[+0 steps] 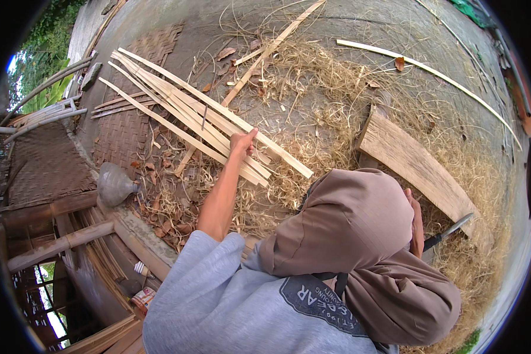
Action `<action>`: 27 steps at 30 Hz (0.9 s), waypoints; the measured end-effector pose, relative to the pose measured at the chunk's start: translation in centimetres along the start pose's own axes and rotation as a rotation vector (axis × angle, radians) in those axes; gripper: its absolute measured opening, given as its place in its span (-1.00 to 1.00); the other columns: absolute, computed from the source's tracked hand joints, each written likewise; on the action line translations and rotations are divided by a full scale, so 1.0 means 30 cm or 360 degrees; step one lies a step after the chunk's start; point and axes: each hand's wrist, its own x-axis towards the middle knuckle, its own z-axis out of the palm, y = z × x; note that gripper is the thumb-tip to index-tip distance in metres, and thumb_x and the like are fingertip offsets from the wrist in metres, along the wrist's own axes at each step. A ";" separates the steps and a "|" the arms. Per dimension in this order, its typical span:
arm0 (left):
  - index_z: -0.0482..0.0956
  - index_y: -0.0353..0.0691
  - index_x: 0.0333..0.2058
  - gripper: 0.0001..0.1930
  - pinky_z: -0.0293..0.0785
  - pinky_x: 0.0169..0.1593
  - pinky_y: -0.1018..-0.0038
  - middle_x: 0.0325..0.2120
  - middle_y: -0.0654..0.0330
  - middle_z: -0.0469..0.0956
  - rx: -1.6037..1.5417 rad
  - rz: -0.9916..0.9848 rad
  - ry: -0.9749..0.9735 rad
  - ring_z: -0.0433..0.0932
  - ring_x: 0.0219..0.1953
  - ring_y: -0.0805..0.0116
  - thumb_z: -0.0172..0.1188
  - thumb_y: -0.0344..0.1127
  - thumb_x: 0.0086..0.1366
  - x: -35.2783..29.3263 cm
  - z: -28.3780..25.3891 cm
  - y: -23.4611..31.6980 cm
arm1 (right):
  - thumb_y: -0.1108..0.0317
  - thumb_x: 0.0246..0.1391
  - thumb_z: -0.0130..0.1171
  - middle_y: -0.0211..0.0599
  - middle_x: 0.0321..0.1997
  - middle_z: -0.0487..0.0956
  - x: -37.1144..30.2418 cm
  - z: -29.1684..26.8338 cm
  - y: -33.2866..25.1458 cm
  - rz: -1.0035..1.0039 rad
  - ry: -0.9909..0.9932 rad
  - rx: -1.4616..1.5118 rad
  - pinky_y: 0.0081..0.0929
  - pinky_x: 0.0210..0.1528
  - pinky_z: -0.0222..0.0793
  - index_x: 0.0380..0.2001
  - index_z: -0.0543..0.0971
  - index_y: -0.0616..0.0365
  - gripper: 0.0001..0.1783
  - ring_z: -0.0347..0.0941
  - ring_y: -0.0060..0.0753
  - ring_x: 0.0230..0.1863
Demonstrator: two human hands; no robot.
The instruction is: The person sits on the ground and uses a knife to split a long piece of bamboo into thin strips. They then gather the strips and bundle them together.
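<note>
My left hand (242, 144) reaches out to a fanned bundle of pale bamboo strips (186, 109) on the ground. Its fingers are closed round the upper strip (283, 155) near that strip's close end. On the right, my right hand (416, 227) is closed by the dark handle of a knife (454, 229), partly hidden behind brown cloth (348, 218). The blade points up and right, across the lower end of a thick wooden plank (416, 156).
Curly shavings (312, 76) cover the ground around the plank. A long thin strip (436, 71) curves along the far right. Woven matting (121, 130) lies under the bundle's far end. At left sit a cloudy plastic jug (117, 184) and a bamboo frame (62, 245).
</note>
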 end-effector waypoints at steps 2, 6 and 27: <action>0.53 -0.23 -0.54 -0.60 0.36 -0.70 0.44 -0.72 0.33 0.42 0.0100 0.0044 0.0020 0.34 -0.76 0.49 0.50 -0.08 0.19 -0.014 0.012 -0.015 | -0.20 0.47 -0.28 0.19 -0.03 0.64 0.001 -0.001 -0.001 0.0016 -0.0010 0.0026 -0.30 0.24 0.27 0.17 0.52 0.32 -0.24 0.51 -0.18 0.08; 0.54 -0.29 -0.30 -0.69 0.50 -0.56 0.40 -0.46 0.20 0.54 -0.0084 0.0192 -0.0011 0.50 -0.54 0.42 0.40 -0.16 0.28 -0.015 -0.020 -0.016 | -0.18 0.48 -0.27 0.15 -0.08 0.61 0.013 0.007 0.002 0.0008 -0.0048 0.0034 -0.30 0.19 0.26 0.16 0.52 0.33 -0.26 0.47 -0.20 0.03; 0.59 -0.10 -0.15 -0.64 0.58 -0.41 0.36 -0.33 0.32 0.56 -0.1312 0.0283 0.0298 0.60 -0.33 0.39 0.05 0.08 0.52 0.017 -0.409 -0.085 | -0.30 0.42 -0.20 -0.44 -0.57 0.19 0.143 -0.004 0.196 -0.0090 0.0344 0.0331 -0.31 -0.45 0.05 -0.54 0.32 0.15 -0.28 0.06 -0.45 -0.47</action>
